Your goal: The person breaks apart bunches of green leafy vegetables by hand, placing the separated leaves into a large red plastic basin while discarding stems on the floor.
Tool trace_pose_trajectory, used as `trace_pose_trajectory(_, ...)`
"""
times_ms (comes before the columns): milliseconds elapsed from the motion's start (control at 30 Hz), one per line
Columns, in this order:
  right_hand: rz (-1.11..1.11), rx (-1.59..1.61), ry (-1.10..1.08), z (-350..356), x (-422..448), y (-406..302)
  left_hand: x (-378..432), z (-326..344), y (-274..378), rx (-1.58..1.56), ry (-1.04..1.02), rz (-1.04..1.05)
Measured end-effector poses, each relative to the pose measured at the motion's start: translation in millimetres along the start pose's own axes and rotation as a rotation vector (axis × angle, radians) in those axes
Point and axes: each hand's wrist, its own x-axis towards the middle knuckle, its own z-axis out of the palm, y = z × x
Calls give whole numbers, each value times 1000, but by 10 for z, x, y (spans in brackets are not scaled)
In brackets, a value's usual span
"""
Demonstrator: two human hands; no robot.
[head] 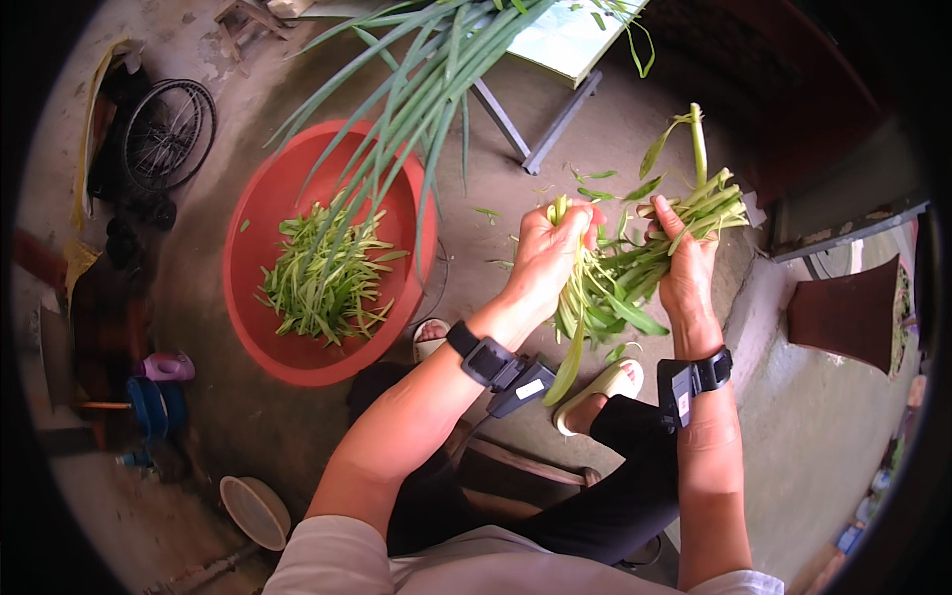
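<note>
My left hand (554, 245) is closed around a small bunch of leafy green stems (569, 297), whose leaves hang down below it. To its right, my right hand (684, 256) grips a thicker bundle of leafy greens (710, 208), with the pale stem ends pointing up and right. Leaves of the two bunches overlap between my hands. At the left, a red plastic basin (249, 320) on the floor holds a heap of loose green leaves and stems (331, 271). Long scallion leaves (424, 82) hang from above over the basin's far side.
A light-topped table (569, 44) with metal legs stands beyond my hands. Loose leaves (595, 195) lie on the floor near my feet. A bicycle wheel (169, 134), a pink bottle (167, 367) and a pale bowl (255, 513) are at the left; a dark red planter (844, 316) is at the right.
</note>
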Motion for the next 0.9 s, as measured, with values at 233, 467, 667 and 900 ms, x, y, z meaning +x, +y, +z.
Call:
trace_pose_trajectory(233,14,-357,33,-160,189,106,-542,-155,1366,396,42,577)
trace_pose_trajectory(467,141,-88,-7,-249,217,13,-974,-920,2400,1245,516,966)
trace_pose_trajectory(667,128,-56,-58,-236,199,33,-660,-2092,2104,1520,515,329)
trace_pose_trajectory(900,199,115,-180,-280,221,53,-635,-2129,1662,1499,408,509)
